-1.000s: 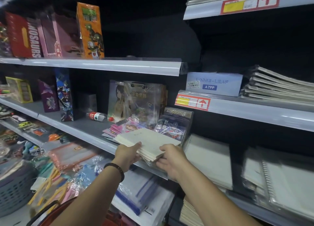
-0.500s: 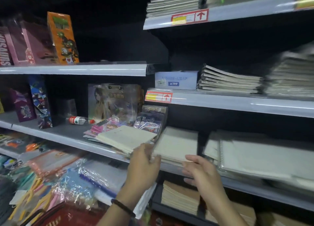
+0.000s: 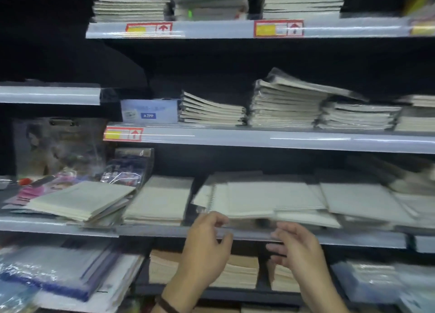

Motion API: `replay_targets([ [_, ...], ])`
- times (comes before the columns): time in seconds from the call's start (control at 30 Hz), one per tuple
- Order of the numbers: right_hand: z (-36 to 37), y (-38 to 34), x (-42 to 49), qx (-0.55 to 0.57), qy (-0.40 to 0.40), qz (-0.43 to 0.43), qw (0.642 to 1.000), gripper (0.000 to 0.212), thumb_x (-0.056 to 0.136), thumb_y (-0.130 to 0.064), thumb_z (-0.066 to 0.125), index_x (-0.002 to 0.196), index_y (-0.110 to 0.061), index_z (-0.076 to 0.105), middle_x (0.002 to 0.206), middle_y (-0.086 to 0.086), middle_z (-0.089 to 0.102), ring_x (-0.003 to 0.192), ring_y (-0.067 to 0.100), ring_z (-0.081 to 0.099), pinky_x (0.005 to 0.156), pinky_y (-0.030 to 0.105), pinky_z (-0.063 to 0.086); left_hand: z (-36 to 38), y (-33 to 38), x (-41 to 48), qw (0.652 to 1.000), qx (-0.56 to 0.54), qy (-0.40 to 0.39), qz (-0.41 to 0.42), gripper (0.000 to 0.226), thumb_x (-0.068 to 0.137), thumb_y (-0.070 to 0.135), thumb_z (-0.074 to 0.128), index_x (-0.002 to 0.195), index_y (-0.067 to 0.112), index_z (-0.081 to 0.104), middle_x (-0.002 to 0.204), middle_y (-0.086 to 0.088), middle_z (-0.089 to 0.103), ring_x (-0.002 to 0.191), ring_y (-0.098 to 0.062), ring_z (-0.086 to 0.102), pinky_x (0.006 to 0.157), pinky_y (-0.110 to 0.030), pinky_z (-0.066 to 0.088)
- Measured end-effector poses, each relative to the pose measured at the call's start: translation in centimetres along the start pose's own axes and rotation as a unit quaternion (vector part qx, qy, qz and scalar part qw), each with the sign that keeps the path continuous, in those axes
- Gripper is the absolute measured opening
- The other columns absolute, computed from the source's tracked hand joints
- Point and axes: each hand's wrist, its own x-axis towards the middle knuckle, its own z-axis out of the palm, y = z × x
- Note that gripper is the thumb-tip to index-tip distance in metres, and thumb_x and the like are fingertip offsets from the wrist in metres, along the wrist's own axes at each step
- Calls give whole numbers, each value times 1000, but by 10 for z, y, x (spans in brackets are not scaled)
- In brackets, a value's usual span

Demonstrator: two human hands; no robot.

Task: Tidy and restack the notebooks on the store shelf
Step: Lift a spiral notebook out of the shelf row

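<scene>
Hands: both are at the front edge of the middle shelf, apart from each other, facing the untidy pile.
Left hand (image 3: 207, 246): fingers loosely curled with nothing in them. The fingertips reach the pile's front left corner, but blur hides whether they touch it.
Right hand (image 3: 296, 249): relaxed and empty, fingers spread, just below the shelf lip (image 3: 353, 238) under the middle of the pile.
Reason for the pose: probably one hand for each side, ready to take the pile by both ends and square it up.
Spiral notebook (image 3: 244, 199): lies on top of the pile, with its wire binding along the left edge and a pale cover, slightly askew.
Pile (image 3: 353, 202): pale notebooks in clear wrap lie flat on the middle shelf. They fan out and overlap toward the right, and their edges do not line up.
Neat stack (image 3: 162, 199): just left of the pile across a dark gap, with square edges. It looks as if it needs no work.
Slanted stack (image 3: 80, 199): further left, turned at an angle and resting on other packets.
Upper stacks (image 3: 282, 100): on the shelf above, several stacks sit side by side. One is tall and lopsided, with its top copy sliding off to the right.
Box (image 3: 150, 111): stands left of those stacks, above a red price tag (image 3: 123, 133).
Progress: most of the tidying appears still to be done, and the fanned pile is the likely next job.
</scene>
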Motion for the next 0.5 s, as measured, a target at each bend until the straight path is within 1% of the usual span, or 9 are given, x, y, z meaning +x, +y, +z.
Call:
replay_targets([
  [0.1,-13,3,10,33,4,17,999,14,101,-8,65,114,-11,69,103,18,75,87,37,77,67,40,57,22,11,9,995,90,5,48,24,96,35,69,116,45,60,122,28,51,121,1,44,108,-22,41],
  [0.17,-16,3,14,55,-7,30,998,14,101,-8,65,115,-10,68,105,20,75,87,39,77,66,39,57,35,16,20,985,150,6,80,31,98,39,65,127,47,57,135,24,48,132,-3,35,117,-28,33],
  [0.23,-17,2,18,71,-18,43,996,15,101,-7,64,116,-9,66,106,20,75,88,40,77,63,37,57,47,18,33,977,190,-11,100,41,101,43,59,142,46,50,155,18,41,147,-9,27,123,-36,23],
  [0.3,-17,0,21,80,-27,52,995,15,101,-9,65,117,-10,66,107,19,76,91,41,78,64,37,59,57,17,44,972,210,-49,97,53,104,51,49,155,45,36,172,12,23,158,-14,16,127,-44,14],
  [0.37,-17,-2,25,84,-33,60,994,16,101,-10,65,117,-10,66,106,18,77,92,41,78,66,39,61,65,12,52,967,222,-88,90,59,107,55,40,162,45,22,177,8,8,163,-17,7,128,-46,10],
  [0.43,-18,-5,29,97,-33,61,993,14,102,-10,64,116,-10,66,106,18,77,95,44,77,69,41,61,71,9,56,960,247,-98,93,60,108,57,34,164,45,15,178,5,7,164,-19,5,127,-47,10],
  [0.5,-19,-6,33,104,-31,60,992,14,102,-10,64,116,-12,66,106,16,77,94,43,78,71,42,62,75,9,57,955,265,-85,98,60,109,56,33,165,44,14,177,4,11,164,-19,7,127,-48,13],
])
